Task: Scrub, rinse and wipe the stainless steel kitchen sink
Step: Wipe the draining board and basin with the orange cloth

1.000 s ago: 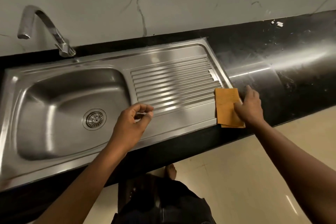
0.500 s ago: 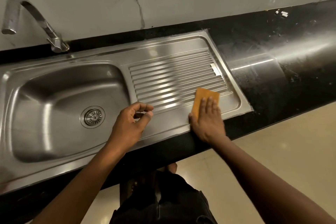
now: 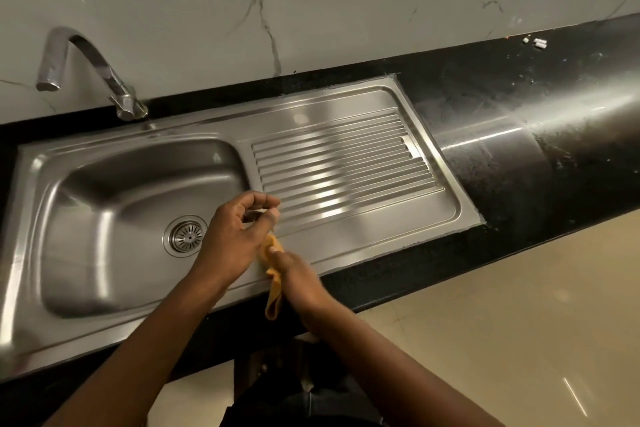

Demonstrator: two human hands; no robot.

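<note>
The stainless steel sink (image 3: 374,243) is set in a black counter, with its basin on the left and a ribbed drainboard (image 3: 339,166) on the right. My right hand (image 3: 301,282) grips a bunched orange cloth (image 3: 273,300) at the sink's front rim, between basin and drainboard. Part of the cloth hangs over the front edge. My left hand (image 3: 235,239) hovers just left of it above the rim, fingers loosely curled, thumb near the index tip, holding nothing. The basin looks dry, with a round drain strainer (image 3: 187,236).
A curved metal tap (image 3: 86,59) stands behind the basin, with no water running. The black counter (image 3: 519,163) stretches right, smeared and glossy, with small white bits (image 3: 538,42) at its back. A marble wall rises behind. Beige floor tiles (image 3: 485,322) lie below the counter edge.
My right hand slid the orange cloth left from the drainboard's right edge along the front rim to beside my left hand, bunching it up. My left hand stayed put.
</note>
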